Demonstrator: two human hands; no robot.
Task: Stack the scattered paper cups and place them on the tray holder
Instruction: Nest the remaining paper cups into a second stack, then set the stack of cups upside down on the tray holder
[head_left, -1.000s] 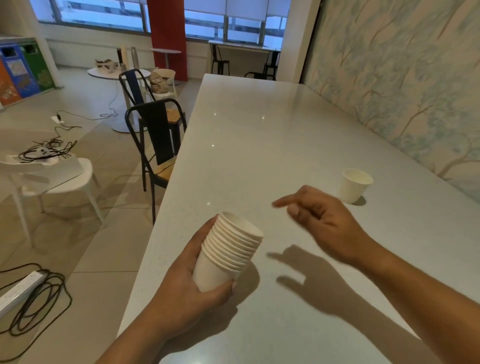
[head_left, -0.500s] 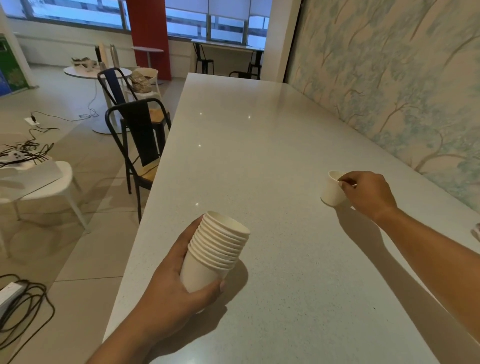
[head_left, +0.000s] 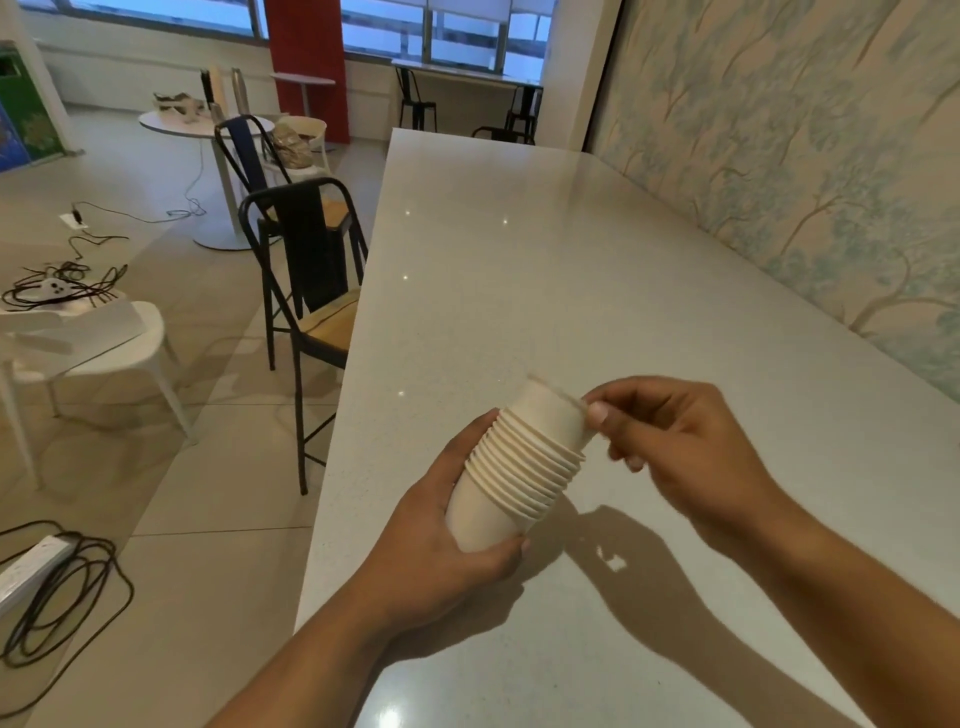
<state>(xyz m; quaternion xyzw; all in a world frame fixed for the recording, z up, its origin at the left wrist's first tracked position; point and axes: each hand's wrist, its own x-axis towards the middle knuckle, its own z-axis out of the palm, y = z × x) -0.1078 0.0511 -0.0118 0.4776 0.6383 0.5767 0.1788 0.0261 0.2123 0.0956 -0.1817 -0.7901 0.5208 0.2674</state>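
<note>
Head view of a long pale speckled worktop (head_left: 597, 291) running along a wall with tree-patterned wallpaper (head_left: 810, 171). The left hand (head_left: 441, 535) is wrapped around the lower part of a stack of paper cups (head_left: 511, 483), thumb on the near side and fingers behind; the stack is held above the worktop, near its left edge, and leans with its open end up and to the right. Many rolled rims lie close together along the upper half of the stack. The right hand (head_left: 680, 452) pinches the rim of a single paper cup (head_left: 553, 415) between thumb and fingertips; this cup sits partly inside the top of the stack, with most of its wall still showing above the uppermost rim, and its outline is motion-blurred. Both forearms enter from the bottom of the frame and cast dark shadows on the worktop below the hands. To the left of the worktop, on the tiled floor (head_left: 171, 571), stand a black metal chair (head_left: 306, 270) with a wooden seat, a second dark chair behind it, and a white chair (head_left: 88, 343). A coiled black cable (head_left: 62, 587) with a white power strip lies on the floor at lower left. A round white table (head_left: 208, 130) and a red column (head_left: 306, 57) stand farther back, before a row of windows.
</note>
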